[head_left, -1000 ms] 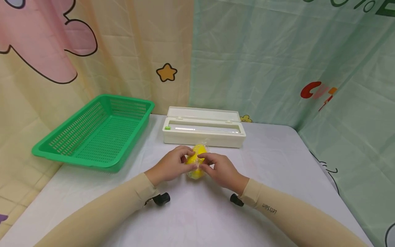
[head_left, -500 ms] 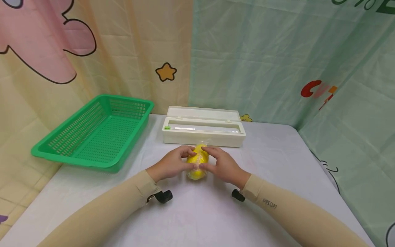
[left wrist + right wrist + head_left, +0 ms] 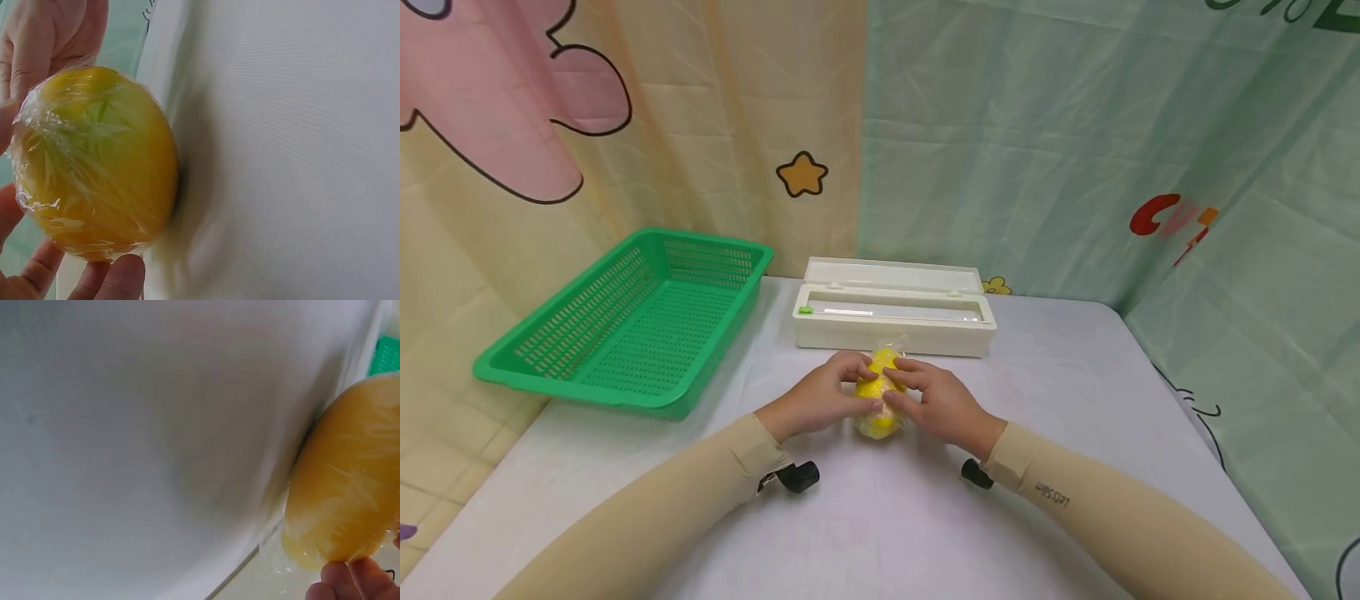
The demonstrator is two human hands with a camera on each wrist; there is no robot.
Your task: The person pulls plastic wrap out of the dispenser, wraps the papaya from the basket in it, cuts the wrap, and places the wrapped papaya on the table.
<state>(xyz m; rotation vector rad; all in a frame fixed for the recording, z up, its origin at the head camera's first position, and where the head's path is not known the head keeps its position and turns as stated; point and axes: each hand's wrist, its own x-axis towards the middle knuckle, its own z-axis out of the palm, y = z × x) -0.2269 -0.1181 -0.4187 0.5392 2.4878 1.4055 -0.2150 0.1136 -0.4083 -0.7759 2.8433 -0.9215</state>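
A yellow oblong fruit (image 3: pixel 872 389) wrapped in clear cling film lies on the white-covered table, between both hands. From its left side my left hand (image 3: pixel 823 396) grips it, thumb toward me and fingers toward the far end. My right hand (image 3: pixel 943 404) holds the opposite side, its thumb and bent fingertips on the film over the top. Close up in the left wrist view, the wrapped fruit (image 3: pixel 103 162) shows wrinkled, shiny film bunched on one side. Fingertips touch the end of the fruit (image 3: pixel 350 469) in the right wrist view.
Just beyond the fruit stands a white cling film dispenser (image 3: pixel 895 337), lid up, with a green slider (image 3: pixel 806 310). A green perforated basket (image 3: pixel 700 379) sits at the back left. Printed curtains (image 3: pixel 985 150) hang behind the table (image 3: pixel 880 533).
My right fingers spread toward the far end of the fruit, then drew back and bent over its top. The left hand keeps its hold, and the fruit stays nearly in place.
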